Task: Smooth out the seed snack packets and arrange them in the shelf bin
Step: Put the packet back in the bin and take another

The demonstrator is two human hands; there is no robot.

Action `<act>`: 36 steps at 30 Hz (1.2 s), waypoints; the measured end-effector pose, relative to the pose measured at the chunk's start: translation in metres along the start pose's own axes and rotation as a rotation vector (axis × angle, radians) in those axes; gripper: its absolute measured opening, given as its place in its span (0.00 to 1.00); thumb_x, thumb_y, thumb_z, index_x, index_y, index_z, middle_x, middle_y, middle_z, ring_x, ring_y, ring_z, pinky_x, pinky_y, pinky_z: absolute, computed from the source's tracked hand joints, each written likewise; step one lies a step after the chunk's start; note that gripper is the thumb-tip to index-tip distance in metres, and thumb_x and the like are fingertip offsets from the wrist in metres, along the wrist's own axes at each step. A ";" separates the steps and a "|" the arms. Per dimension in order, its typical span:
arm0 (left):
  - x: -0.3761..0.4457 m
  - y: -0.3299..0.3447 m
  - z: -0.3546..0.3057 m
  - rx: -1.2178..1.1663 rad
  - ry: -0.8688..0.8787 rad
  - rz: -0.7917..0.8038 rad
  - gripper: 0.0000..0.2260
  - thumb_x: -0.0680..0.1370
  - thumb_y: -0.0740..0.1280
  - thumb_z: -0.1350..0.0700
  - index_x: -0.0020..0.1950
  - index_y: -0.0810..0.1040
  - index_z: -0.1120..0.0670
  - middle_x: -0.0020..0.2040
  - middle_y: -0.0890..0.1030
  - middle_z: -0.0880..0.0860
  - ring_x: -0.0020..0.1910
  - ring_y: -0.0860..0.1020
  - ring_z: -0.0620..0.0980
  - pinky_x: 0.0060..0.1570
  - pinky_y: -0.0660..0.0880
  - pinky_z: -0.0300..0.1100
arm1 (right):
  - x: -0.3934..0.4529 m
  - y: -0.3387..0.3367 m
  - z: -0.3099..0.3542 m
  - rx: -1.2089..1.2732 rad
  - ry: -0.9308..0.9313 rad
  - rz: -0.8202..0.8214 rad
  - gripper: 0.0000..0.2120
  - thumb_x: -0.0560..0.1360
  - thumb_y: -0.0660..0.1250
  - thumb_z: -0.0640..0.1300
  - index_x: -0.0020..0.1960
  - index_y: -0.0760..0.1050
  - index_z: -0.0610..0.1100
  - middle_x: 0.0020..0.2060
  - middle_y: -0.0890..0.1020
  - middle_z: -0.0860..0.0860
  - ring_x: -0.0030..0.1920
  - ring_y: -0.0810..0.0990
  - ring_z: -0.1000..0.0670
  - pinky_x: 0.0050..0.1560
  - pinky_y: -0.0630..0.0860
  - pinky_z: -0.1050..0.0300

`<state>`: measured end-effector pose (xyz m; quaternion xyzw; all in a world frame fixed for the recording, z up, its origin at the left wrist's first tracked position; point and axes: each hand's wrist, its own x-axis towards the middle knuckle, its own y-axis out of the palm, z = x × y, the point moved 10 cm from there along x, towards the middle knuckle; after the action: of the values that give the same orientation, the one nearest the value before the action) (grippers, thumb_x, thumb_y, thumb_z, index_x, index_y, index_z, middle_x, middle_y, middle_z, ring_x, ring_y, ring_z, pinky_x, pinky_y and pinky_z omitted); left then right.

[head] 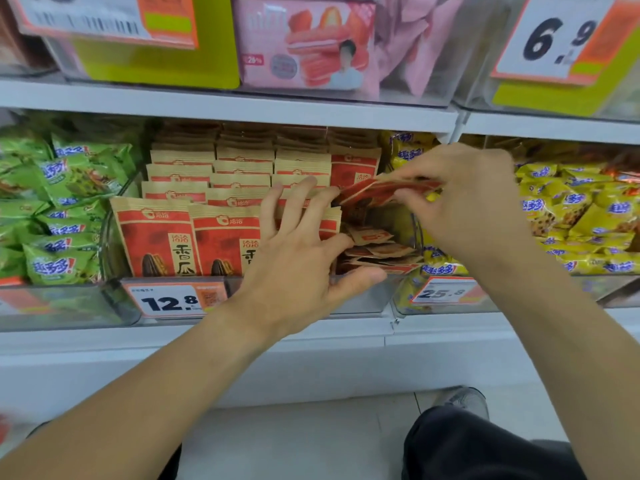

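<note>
Red-and-tan seed snack packets [157, 233] stand in neat rows inside a clear shelf bin [360, 299]. At the bin's right end several packets lie flat in a loose heap [374, 247]. My right hand [478, 202] pinches one red packet [377, 192], held tilted above that heap. My left hand [298, 258] has its fingers spread and straight, pressing against the standing packets of the third row, its thumb near the bin's front wall.
Green snack bags [62, 209] fill the bin to the left, yellow ones [581, 216] the bin to the right. A price tag reading 12.8 [169, 301] hangs on the bin's front. A shelf with pink boxes [304, 43] sits above.
</note>
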<state>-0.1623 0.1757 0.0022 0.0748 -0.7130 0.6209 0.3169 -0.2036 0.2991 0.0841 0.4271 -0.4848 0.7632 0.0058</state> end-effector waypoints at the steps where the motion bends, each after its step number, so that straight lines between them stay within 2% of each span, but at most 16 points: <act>1: 0.001 0.000 0.000 -0.008 0.011 -0.010 0.31 0.77 0.52 0.29 0.49 0.86 0.49 0.70 0.72 0.58 0.74 0.62 0.61 0.73 0.50 0.65 | 0.001 0.014 0.001 -0.004 -0.008 0.052 0.11 0.70 0.76 0.38 0.51 0.86 0.46 0.43 0.87 0.48 0.44 0.83 0.45 0.50 0.78 0.53; 3: 0.001 -0.001 0.001 -0.043 0.034 -0.042 0.31 0.74 0.55 0.27 0.50 0.85 0.49 0.69 0.73 0.57 0.73 0.64 0.60 0.73 0.51 0.64 | -0.002 0.038 -0.002 0.003 0.028 0.154 0.12 0.72 0.74 0.38 0.54 0.85 0.46 0.47 0.87 0.47 0.48 0.84 0.44 0.54 0.77 0.53; 5: 0.001 -0.004 0.004 -0.067 0.043 -0.102 0.27 0.73 0.62 0.30 0.52 0.85 0.50 0.68 0.74 0.57 0.72 0.66 0.60 0.72 0.54 0.61 | -0.004 0.044 -0.007 0.014 0.066 0.187 0.12 0.74 0.73 0.39 0.57 0.85 0.46 0.50 0.87 0.47 0.50 0.84 0.45 0.56 0.76 0.55; 9: 0.000 -0.007 0.008 -0.082 0.024 -0.174 0.23 0.72 0.69 0.36 0.57 0.82 0.51 0.66 0.75 0.57 0.70 0.68 0.58 0.71 0.56 0.58 | 0.003 0.040 -0.008 0.001 0.082 0.199 0.08 0.75 0.71 0.39 0.52 0.86 0.47 0.45 0.87 0.50 0.45 0.84 0.48 0.52 0.76 0.58; 13: 0.004 -0.008 0.006 -0.048 -0.018 -0.156 0.31 0.71 0.66 0.33 0.64 0.76 0.54 0.66 0.75 0.55 0.69 0.68 0.57 0.71 0.56 0.57 | 0.010 0.059 -0.009 -0.062 0.058 0.352 0.08 0.76 0.70 0.39 0.51 0.86 0.48 0.46 0.87 0.51 0.43 0.79 0.52 0.52 0.77 0.55; 16: 0.010 0.000 0.006 0.058 -0.028 -0.070 0.37 0.69 0.63 0.29 0.68 0.73 0.53 0.67 0.74 0.55 0.71 0.67 0.59 0.71 0.56 0.61 | 0.007 0.074 -0.012 -0.073 0.058 0.458 0.08 0.76 0.71 0.40 0.51 0.85 0.50 0.48 0.86 0.52 0.48 0.81 0.49 0.56 0.76 0.52; 19: 0.016 0.006 0.007 0.123 -0.035 0.007 0.38 0.68 0.61 0.25 0.67 0.74 0.51 0.68 0.73 0.57 0.71 0.66 0.62 0.71 0.54 0.64 | 0.003 0.085 -0.013 -0.129 0.051 0.562 0.08 0.76 0.71 0.43 0.51 0.85 0.53 0.49 0.86 0.53 0.53 0.80 0.46 0.63 0.71 0.47; 22: 0.019 0.013 0.007 0.153 -0.039 0.060 0.35 0.69 0.56 0.24 0.61 0.79 0.48 0.69 0.72 0.58 0.72 0.65 0.63 0.72 0.52 0.65 | 0.003 0.087 -0.017 -0.110 0.091 0.629 0.07 0.77 0.70 0.44 0.50 0.85 0.53 0.47 0.85 0.54 0.53 0.80 0.48 0.63 0.72 0.47; 24: 0.019 0.016 0.007 0.166 -0.041 0.076 0.34 0.70 0.54 0.24 0.57 0.81 0.47 0.70 0.71 0.59 0.72 0.64 0.63 0.72 0.52 0.66 | 0.007 0.083 -0.019 -0.016 0.165 0.592 0.06 0.78 0.68 0.44 0.52 0.84 0.49 0.45 0.85 0.54 0.49 0.81 0.51 0.58 0.76 0.52; 26: 0.019 0.018 0.007 0.179 -0.032 0.074 0.33 0.70 0.54 0.24 0.55 0.82 0.48 0.71 0.70 0.59 0.72 0.64 0.63 0.71 0.52 0.66 | 0.019 0.076 -0.023 0.021 0.214 0.449 0.08 0.79 0.66 0.43 0.57 0.80 0.46 0.42 0.85 0.52 0.47 0.82 0.50 0.56 0.76 0.55; 28: 0.018 0.018 0.007 0.189 -0.026 0.068 0.33 0.71 0.54 0.25 0.54 0.82 0.48 0.71 0.70 0.59 0.73 0.64 0.63 0.72 0.51 0.67 | 0.029 0.075 -0.027 -0.039 0.229 0.338 0.15 0.79 0.65 0.42 0.66 0.74 0.44 0.45 0.85 0.48 0.52 0.81 0.45 0.58 0.76 0.49; 31: 0.017 0.018 0.007 0.200 -0.029 0.068 0.33 0.71 0.53 0.25 0.55 0.81 0.48 0.72 0.69 0.59 0.74 0.62 0.63 0.72 0.50 0.67 | 0.036 0.093 -0.030 -0.196 0.232 0.429 0.23 0.80 0.63 0.44 0.73 0.66 0.43 0.52 0.83 0.42 0.58 0.78 0.39 0.62 0.74 0.42; 33: 0.016 0.017 0.008 0.210 -0.028 0.061 0.33 0.72 0.53 0.25 0.56 0.81 0.47 0.72 0.68 0.60 0.74 0.62 0.63 0.73 0.49 0.67 | 0.040 0.097 -0.031 -0.251 0.254 0.436 0.19 0.79 0.64 0.43 0.69 0.71 0.44 0.55 0.82 0.43 0.60 0.77 0.39 0.64 0.73 0.42; 36: 0.013 0.015 0.007 0.222 -0.026 0.044 0.32 0.72 0.54 0.26 0.57 0.81 0.48 0.72 0.68 0.62 0.75 0.61 0.64 0.73 0.48 0.66 | 0.041 0.085 -0.032 -0.201 0.286 0.276 0.09 0.77 0.67 0.42 0.55 0.81 0.44 0.51 0.84 0.43 0.54 0.81 0.40 0.57 0.78 0.46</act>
<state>-0.1821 0.1757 -0.0034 0.1018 -0.6452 0.7020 0.2837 -0.2860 0.2612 0.0434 0.2415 -0.6067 0.7572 0.0125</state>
